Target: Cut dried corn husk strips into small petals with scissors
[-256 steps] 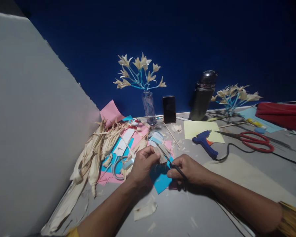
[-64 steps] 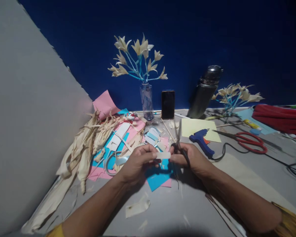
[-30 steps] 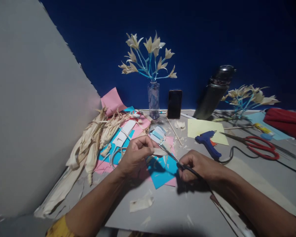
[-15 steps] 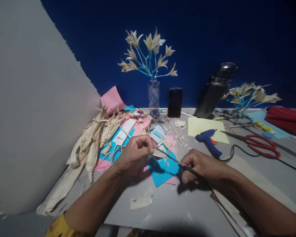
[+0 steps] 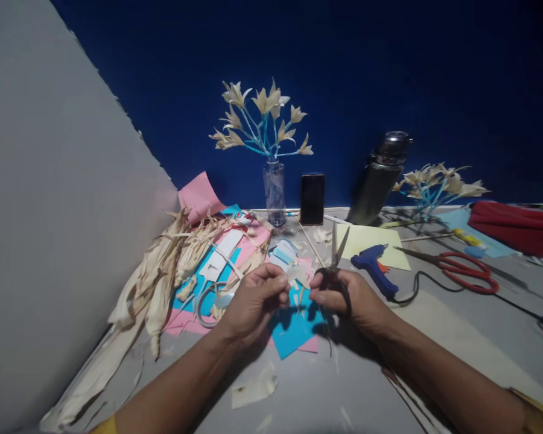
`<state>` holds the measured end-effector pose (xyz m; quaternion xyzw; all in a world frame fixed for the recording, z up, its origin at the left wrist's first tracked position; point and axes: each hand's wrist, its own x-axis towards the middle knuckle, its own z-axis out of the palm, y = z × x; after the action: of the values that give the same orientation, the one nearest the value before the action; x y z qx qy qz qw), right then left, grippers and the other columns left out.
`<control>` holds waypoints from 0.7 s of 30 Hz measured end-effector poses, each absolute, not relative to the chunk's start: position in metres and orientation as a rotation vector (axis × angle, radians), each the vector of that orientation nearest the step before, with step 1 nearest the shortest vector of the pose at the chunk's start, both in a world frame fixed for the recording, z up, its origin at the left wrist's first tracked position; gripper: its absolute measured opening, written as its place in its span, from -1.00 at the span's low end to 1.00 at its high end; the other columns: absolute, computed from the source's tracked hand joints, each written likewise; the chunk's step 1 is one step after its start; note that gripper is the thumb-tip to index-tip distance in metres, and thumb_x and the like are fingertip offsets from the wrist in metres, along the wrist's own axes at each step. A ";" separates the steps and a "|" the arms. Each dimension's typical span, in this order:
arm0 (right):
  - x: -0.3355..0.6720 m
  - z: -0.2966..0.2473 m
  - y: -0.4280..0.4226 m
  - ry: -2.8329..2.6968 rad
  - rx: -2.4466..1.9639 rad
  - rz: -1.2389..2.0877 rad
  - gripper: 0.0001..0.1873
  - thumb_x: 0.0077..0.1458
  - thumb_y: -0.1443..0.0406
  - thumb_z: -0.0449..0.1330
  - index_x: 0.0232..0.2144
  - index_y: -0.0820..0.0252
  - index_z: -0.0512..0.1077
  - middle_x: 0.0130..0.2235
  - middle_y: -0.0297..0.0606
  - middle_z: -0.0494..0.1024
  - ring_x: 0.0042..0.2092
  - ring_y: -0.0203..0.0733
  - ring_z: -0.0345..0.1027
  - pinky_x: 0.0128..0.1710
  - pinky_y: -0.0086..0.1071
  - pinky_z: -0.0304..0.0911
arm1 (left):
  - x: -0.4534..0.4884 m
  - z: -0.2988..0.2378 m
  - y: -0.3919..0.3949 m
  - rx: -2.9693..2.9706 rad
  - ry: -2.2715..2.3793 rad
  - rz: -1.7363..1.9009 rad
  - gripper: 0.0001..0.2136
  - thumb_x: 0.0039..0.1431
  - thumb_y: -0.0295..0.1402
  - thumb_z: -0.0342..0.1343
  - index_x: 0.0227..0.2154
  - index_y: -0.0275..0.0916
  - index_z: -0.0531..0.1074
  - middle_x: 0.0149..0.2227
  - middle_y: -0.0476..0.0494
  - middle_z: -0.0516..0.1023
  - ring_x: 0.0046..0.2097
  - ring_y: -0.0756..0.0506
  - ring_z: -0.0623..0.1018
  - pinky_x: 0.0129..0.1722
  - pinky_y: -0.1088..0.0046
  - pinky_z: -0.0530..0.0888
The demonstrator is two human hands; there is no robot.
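Between the thumb and fingers of my left hand [image 5: 260, 295] is a small pale piece of corn husk [image 5: 298, 276], its tip pointing right. My right hand [image 5: 350, 298] is closed around the black handles of a pair of scissors [image 5: 335, 256]. The scissor blades point up and stand slightly apart, away from the husk piece. Beneath both hands lies a blue paper sheet [image 5: 294, 337] with small scraps on it. Dried corn husks [image 5: 156, 292] are heaped left of my left hand. A loose husk piece [image 5: 254, 392] lies near the front.
Husk flowers fill a glass vase [image 5: 275, 193] at the back, beside a phone [image 5: 312, 200] and a leaning flask [image 5: 377, 181]. To the right are a blue glue gun [image 5: 374, 271] with its cord, red-handled scissors [image 5: 466, 271], yellow paper [image 5: 396, 244] and a red cloth [image 5: 516, 229].
My right hand has turned the scissors from pointing left at the husk piece to pointing up, off it. The view has shifted slightly.
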<state>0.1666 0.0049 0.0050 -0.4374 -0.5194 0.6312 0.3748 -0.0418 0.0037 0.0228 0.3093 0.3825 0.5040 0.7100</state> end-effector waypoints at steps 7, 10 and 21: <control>0.155 0.009 -0.002 -1.182 -0.993 1.654 -0.67 -0.10 0.16 0.43 -0.37 0.25 0.46 -0.45 -0.27 0.56 -0.40 -0.21 0.42 -0.34 -0.35 0.30 | -0.018 0.012 -0.011 0.675 0.878 1.039 -0.75 -0.12 -0.40 0.41 -0.47 -0.30 0.41 -0.54 -0.07 0.54 -0.52 0.04 0.48 -0.45 0.56 0.40; 0.153 0.012 -0.003 -1.158 -0.965 1.697 -0.64 -0.11 0.12 0.42 -0.47 0.24 0.41 -0.52 -0.25 0.55 -0.45 -0.17 0.45 -0.38 -0.33 0.33 | -0.014 0.006 -0.014 0.694 0.874 1.001 -0.76 -0.08 -0.36 0.39 -0.46 -0.29 0.41 -0.57 -0.06 0.52 -0.51 0.02 0.48 -0.43 0.52 0.41; 0.155 0.010 -0.003 -1.376 -1.099 1.649 -0.65 -0.16 0.13 0.43 -0.56 0.26 0.41 -0.55 -0.37 0.40 -0.49 -0.35 0.19 -0.49 -0.47 0.13 | -0.016 0.017 -0.014 0.814 0.910 0.988 -0.77 -0.10 -0.34 0.37 -0.51 -0.30 0.41 -0.59 0.01 0.42 -0.52 0.06 0.37 -0.45 0.55 0.29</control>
<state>0.1555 -0.0028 0.0104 -0.4257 -0.5329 0.6386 0.3563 -0.0161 -0.0138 0.0169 0.3666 0.4095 0.4449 0.7071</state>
